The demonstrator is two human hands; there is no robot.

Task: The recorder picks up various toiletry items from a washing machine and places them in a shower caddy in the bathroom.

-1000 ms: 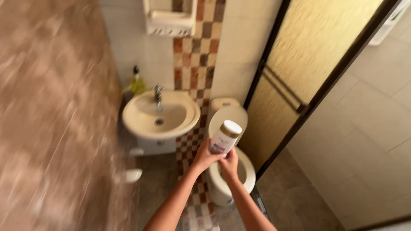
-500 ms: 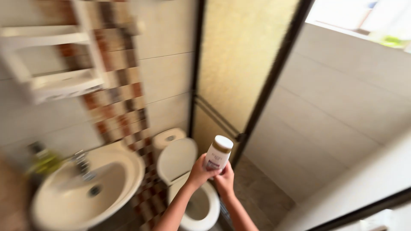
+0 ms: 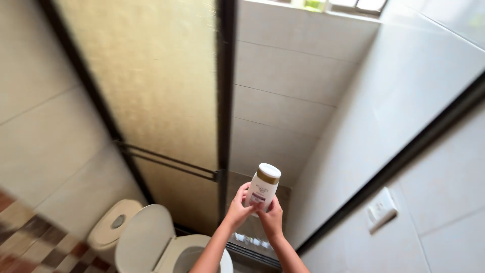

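Note:
A white bottle (image 3: 263, 187) with a gold band and a white cap is held upright in front of me by both hands. My left hand (image 3: 237, 210) wraps its lower left side and my right hand (image 3: 272, 218) cups it from below on the right. The bottle is in front of the open shower doorway, above and to the right of a cream toilet (image 3: 151, 242) with its lid raised.
A frosted yellow shower door (image 3: 146, 91) with a black frame and a horizontal bar handle (image 3: 172, 162) stands to the left. The white tiled shower wall (image 3: 288, 101) lies ahead. A white wall switch (image 3: 381, 210) sits at the right. Checkered tiles (image 3: 30, 247) show at lower left.
My view has swung right and up: the sink, soap bottle and wall shelf have left the frame, and the shower opening is now ahead. Both hands still hold the bottle.

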